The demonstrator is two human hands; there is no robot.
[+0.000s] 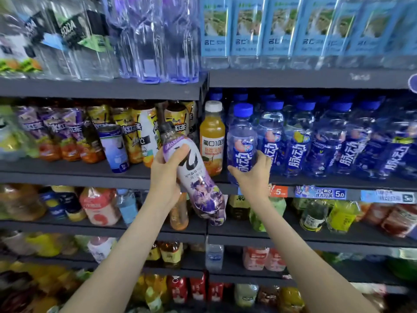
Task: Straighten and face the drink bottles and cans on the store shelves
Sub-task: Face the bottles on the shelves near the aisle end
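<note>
1. While the left hand curls its fingers and thumb round the upper body of a purple-and-white bottle, the right hand grips the lower part of a blue-capped bottle, thumb to one side and fingers to the other.
2. The purple-and-white bottle hangs off the shelf, in front of its edge. Its long axis is tilted: dark cap up and to the left, base down and to the right, between the two forearms.
3. The blue-capped bottle stands upright on the shelf at the left end of the blue row, just beside an orange juice bottle.
4. The right hand is the nearer one and likely needs only a small twist or push to face its bottle. The left hand's bottle would first have to come upright; which slot it belongs in I cannot tell.
</note>
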